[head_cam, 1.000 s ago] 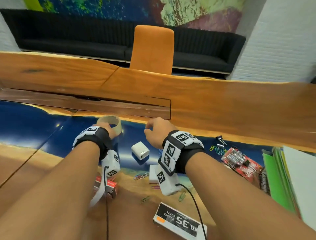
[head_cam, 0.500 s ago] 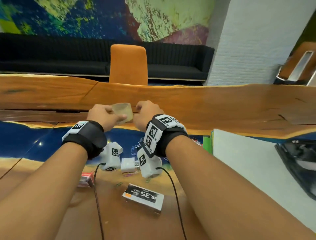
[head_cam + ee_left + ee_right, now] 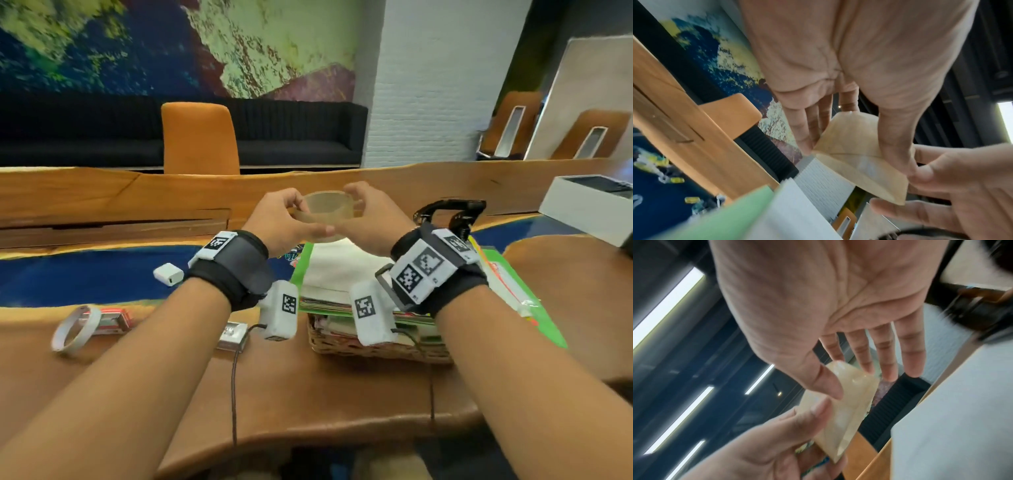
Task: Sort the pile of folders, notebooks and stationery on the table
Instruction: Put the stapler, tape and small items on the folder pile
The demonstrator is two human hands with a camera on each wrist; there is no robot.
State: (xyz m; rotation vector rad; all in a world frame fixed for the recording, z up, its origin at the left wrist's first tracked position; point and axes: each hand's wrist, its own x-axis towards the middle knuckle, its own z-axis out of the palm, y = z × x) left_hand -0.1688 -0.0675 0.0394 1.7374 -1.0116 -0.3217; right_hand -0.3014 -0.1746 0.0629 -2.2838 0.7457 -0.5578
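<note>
A beige, translucent tape roll (image 3: 327, 214) is held in the air between both hands, above the white paper (image 3: 337, 265) that tops the stack in a wicker basket (image 3: 376, 349). My left hand (image 3: 310, 217) grips its left side, thumb underneath and fingers over the rim. My right hand (image 3: 349, 212) pinches the right side. In the left wrist view the thumb lies across the tape roll (image 3: 855, 146). In the right wrist view thumb and index finger pinch the tape roll (image 3: 849, 402), and the other fingers are stretched out.
A green folder (image 3: 513, 301) juts out of the basket to the right. A black hole punch (image 3: 448, 212) and a white box (image 3: 589, 202) stand behind it. On the left lie a white charger (image 3: 168, 274), a white ring (image 3: 73, 330), a red box (image 3: 113, 317) and a staple box (image 3: 233, 334).
The left hand lifted the tape roll off the table and carried it right, over the basket. The right hand took hold of its other side. The view swung right.
</note>
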